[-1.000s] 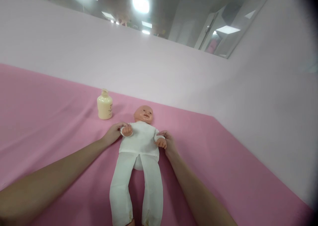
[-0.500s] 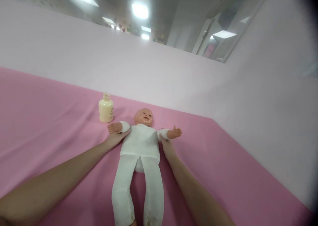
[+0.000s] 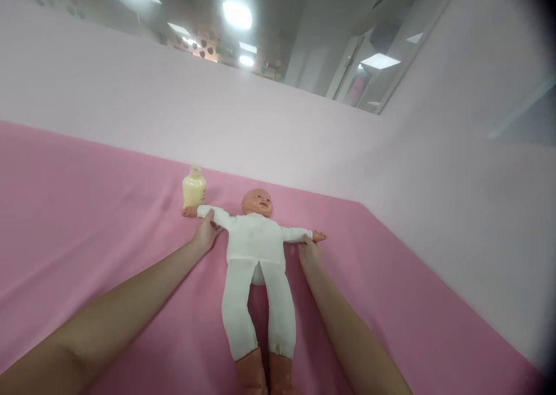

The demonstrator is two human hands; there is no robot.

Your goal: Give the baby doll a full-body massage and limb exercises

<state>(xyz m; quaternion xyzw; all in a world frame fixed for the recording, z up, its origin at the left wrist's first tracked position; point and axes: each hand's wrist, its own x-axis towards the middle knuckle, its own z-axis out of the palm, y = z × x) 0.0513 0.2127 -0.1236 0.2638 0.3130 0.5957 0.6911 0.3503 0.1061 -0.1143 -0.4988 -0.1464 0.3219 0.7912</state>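
A baby doll (image 3: 256,238) in a white top and white trousers lies on its back, arms stretched out to both sides. My left hand (image 3: 207,231) is closed around the doll's sleeved arm on the left, near the middle of that arm. On the other side, my right hand (image 3: 308,251) grips the opposite sleeve close to the wrist, its fingers partly hidden under the arm. Just behind the doll's left-side hand stands a cream pump bottle (image 3: 194,189), upright.
Pink sheeting (image 3: 108,221) with a few creases covers the surface under the doll. A pale wall (image 3: 278,134) borders it at the back and right. Above the wall, a glass pane (image 3: 278,30) shows bright ceiling lights.
Both hands have moved outward along the doll's arms, from near its shoulders. The arms now lie straighter and spread wider. The view has shifted, bringing the doll's feet into sight.
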